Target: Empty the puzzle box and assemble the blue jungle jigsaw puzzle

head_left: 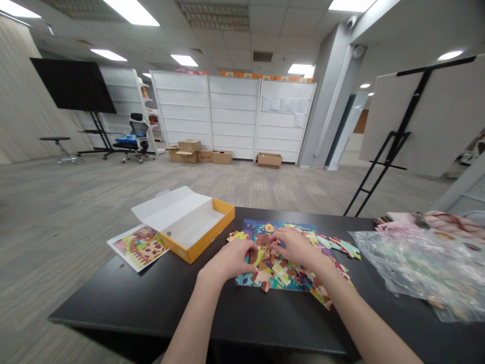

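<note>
A loose pile of jigsaw puzzle pieces [281, 272] lies on a blue printed sheet [248, 225] on the black table. My left hand [230, 260] is at the left side of the pile, its thumb and fingers curled around a brown puzzle piece [252, 256]. Over the middle of the pile, my right hand [294, 246] has its fingers bent in a pinch on a small puzzle piece, mostly hidden by the fingertips. Several pieces have spread past the sheet's right edge.
An open yellow box [212, 233] with a white inside stands left of the pile. Partly beneath it lies a picture card [138, 247]. Clear plastic bags [420, 263] fill the table's right side. Beyond are an easel board [413, 121], cardboard boxes [189, 151] and white shelving.
</note>
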The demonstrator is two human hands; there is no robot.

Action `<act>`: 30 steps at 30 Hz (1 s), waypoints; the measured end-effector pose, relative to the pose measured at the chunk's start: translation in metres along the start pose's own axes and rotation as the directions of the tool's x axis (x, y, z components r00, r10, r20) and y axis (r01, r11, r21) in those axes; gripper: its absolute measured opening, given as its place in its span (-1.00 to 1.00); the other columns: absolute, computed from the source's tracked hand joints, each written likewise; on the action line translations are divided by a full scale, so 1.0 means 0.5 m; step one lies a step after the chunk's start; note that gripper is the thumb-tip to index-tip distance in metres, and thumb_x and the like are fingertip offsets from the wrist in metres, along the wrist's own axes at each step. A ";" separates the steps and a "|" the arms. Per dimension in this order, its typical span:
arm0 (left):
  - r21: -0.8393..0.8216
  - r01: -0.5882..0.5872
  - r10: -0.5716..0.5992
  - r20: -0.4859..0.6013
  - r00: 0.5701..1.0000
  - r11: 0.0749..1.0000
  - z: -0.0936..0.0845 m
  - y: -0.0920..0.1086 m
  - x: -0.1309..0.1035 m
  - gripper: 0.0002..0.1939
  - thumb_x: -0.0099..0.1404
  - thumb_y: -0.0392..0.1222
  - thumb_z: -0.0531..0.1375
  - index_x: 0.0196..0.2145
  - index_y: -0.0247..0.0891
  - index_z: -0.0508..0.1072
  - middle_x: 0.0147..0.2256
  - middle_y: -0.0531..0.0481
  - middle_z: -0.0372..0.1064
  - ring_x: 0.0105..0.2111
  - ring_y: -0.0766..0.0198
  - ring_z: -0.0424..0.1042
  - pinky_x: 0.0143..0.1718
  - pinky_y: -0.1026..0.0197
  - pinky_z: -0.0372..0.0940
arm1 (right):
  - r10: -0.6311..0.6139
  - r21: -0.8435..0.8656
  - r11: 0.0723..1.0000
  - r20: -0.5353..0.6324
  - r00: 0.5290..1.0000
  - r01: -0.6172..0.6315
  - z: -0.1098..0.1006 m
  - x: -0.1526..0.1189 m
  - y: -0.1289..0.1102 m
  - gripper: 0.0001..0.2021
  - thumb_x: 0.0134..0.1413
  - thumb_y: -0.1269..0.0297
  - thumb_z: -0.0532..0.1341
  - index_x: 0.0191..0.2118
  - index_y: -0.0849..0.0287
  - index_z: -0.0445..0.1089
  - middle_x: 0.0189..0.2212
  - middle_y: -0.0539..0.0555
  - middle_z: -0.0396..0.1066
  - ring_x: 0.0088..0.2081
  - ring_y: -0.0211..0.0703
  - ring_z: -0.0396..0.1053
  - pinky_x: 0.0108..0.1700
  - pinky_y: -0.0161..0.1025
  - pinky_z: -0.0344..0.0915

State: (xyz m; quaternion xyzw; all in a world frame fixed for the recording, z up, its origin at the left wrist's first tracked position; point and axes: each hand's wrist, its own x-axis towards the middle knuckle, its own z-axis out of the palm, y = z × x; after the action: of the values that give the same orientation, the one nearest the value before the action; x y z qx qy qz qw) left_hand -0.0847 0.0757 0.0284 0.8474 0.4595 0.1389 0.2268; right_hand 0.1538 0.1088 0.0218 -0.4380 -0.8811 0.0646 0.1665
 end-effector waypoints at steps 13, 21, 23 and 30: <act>0.263 0.271 -0.162 -0.371 0.914 0.926 -0.010 -0.013 0.013 -0.70 0.31 -0.20 0.19 0.01 -0.20 0.43 0.03 -0.17 0.45 0.06 -0.06 0.37 0.03 -0.04 0.27 | 0.119 -0.100 0.988 -0.020 0.993 -0.120 0.009 -0.003 0.038 -0.79 0.23 0.13 0.22 -0.25 0.13 0.53 -0.28 0.12 0.55 -0.19 -0.03 0.44 -0.13 -0.20 0.23; 0.104 -0.050 0.061 -0.102 0.993 0.993 0.027 -0.005 0.017 -0.60 0.23 -0.20 0.28 0.04 -0.18 0.46 0.00 -0.11 0.48 0.06 0.00 0.39 0.10 0.05 0.27 | 0.107 -0.024 0.994 0.032 0.994 -0.107 0.007 0.001 0.027 -0.90 0.17 0.27 0.26 -0.26 0.14 0.51 -0.30 0.10 0.54 -0.23 -0.05 0.45 -0.19 -0.22 0.24; 0.120 -0.023 0.036 -0.107 0.994 0.993 0.038 -0.004 0.022 -0.59 0.25 -0.18 0.27 0.06 -0.20 0.45 0.00 -0.14 0.48 0.06 -0.02 0.39 0.09 0.03 0.28 | 0.118 -0.007 0.993 0.004 0.993 -0.118 0.007 0.002 0.027 -0.91 0.12 0.28 0.30 -0.25 0.15 0.50 -0.29 0.10 0.51 -0.21 -0.05 0.44 -0.17 -0.21 0.25; -0.004 -0.019 0.018 -0.179 0.984 1.000 0.043 -0.011 0.026 -0.47 0.26 -0.10 0.27 0.16 -0.17 0.33 0.07 -0.15 0.42 0.10 0.01 0.38 0.13 0.02 0.28 | 0.159 0.282 0.953 -0.150 0.976 -0.112 0.013 0.007 0.034 -0.97 0.04 0.43 0.27 -0.35 0.18 0.45 -0.29 0.07 0.42 -0.30 -0.18 0.43 -0.19 -0.21 0.36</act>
State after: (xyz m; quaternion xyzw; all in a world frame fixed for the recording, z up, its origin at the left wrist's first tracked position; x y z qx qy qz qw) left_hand -0.0722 0.0836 0.0073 0.8352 0.4697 0.2179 0.1856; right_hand 0.1624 0.1222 0.0122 -0.4745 -0.8140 0.1586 0.2951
